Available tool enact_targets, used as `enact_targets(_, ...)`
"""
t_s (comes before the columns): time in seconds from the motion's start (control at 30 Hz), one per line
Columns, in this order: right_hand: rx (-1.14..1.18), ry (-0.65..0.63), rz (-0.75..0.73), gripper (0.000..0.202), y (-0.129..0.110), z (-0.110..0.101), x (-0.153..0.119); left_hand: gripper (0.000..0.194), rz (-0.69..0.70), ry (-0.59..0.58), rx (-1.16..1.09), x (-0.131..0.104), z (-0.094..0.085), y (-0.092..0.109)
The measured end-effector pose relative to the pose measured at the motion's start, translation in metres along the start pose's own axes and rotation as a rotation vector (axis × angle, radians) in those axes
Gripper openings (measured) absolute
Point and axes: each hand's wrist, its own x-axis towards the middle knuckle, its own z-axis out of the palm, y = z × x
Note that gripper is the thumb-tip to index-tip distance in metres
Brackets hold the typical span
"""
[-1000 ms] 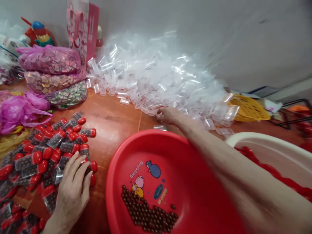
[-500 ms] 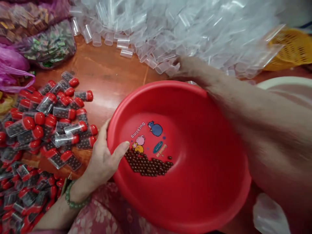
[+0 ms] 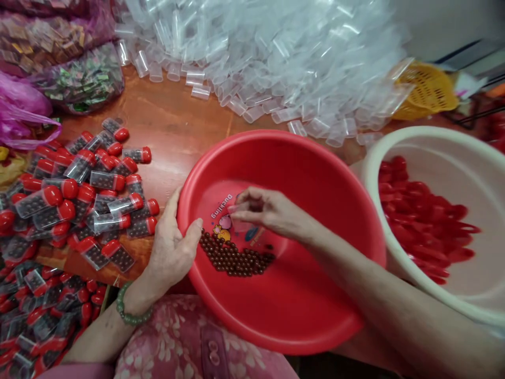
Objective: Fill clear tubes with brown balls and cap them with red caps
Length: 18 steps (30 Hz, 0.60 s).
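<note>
My left hand [image 3: 175, 245] grips the left rim of a large red basin [image 3: 311, 310], its thumb over the edge. Inside, at the left of the basin floor, lies a cluster of small round brown balls [image 3: 236, 258]. Above them my right hand [image 3: 262, 210] pinches a clear plastic tube [image 3: 240, 223], which is partly blurred against the printed cartoon on the floor of the basin. Its fingers are bent round the tube, and the forearm crosses the basin's right rim.
Clear empty tubes [image 3: 284, 68] are heaped at the back. Filled tubes with red caps [image 3: 106, 181] lie at the left. A white tub [image 3: 473, 173] at the right holds red pieces [image 3: 426, 226]. A yellow basket [image 3: 428, 89] stands behind it.
My right hand has come from the tube heap into the basin with a clear tube. The view has shifted, showing the white tub more fully. My left hand stays on the rim.
</note>
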Motion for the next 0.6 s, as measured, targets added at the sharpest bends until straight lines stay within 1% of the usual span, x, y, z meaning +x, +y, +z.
enact_targets(0.03, -0.028, -0.018, 0.026, 0.034, 0.010, 0.004, 0.000, 0.051, 0.009, 0.000, 0.018, -0.002, 0.000, 0.001)
enact_targets(0.1, -0.076, -0.025, 0.051, 0.033, 0.022, 0.002, -0.002, 0.052, 0.045, 0.004, 0.069, -0.007, 0.001, 0.005)
enact_targets(0.2, -0.140, -0.005, 0.055, 0.028, 0.028, -0.018, -0.015, 0.053, 0.069, 0.014, 0.090, -0.015, 0.001, 0.010)
enact_targets(0.3, -0.384, -0.019, 0.011, 0.020, 0.033, -0.041, -0.033, 0.054, 0.069, 0.042, 0.062, -0.019, 0.001, 0.016)
enact_targets(0.4, -0.639, -0.032, -0.033, 0.016, 0.045, -0.052, -0.048, 0.054, 0.100, 0.044, 0.065, -0.021, 0.001, 0.020)
enact_targets(0.5, -0.739, -0.037, -0.043, 0.019, 0.057, -0.051, -0.056, 0.056, 0.107, 0.036, 0.068, -0.023, 0.002, 0.021)
enact_targets(0.6, -0.837, -0.045, -0.066, 0.022, 0.062, -0.043, -0.063, 0.056, 0.104, 0.049, 0.095, -0.025, 0.003, 0.021)
